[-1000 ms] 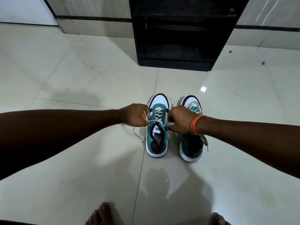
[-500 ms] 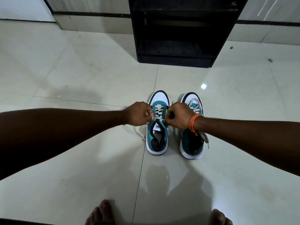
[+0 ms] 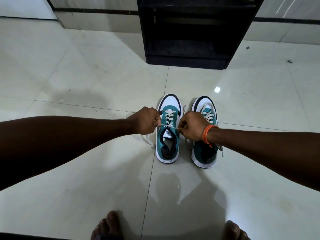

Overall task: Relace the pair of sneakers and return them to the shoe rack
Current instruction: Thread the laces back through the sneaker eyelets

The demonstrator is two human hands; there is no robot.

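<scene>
Two teal and white sneakers stand side by side on the tiled floor, toes pointing away from me. The left sneaker [image 3: 167, 135] has its white lace [image 3: 168, 116] crossed through several eyelets. My left hand [image 3: 144, 121] grips one lace end at the shoe's left side. My right hand [image 3: 191, 125], with an orange wristband, grips the other end at its right side. The lace runs taut between both fists across the tongue. The right sneaker [image 3: 206, 149] is partly hidden under my right wrist, its lace loose. The black shoe rack [image 3: 188, 32] stands beyond the shoes.
Slack lace ends [image 3: 144, 138] trail on the floor left of the left sneaker. My bare feet [image 3: 108, 226] show at the bottom edge. Glossy pale tile floor [image 3: 86, 75] stretches all around; a wall skirting runs behind the rack.
My two fists have drawn slightly apart and pulled the lace tight across the left sneaker's upper eyelets. The view has shifted a little closer.
</scene>
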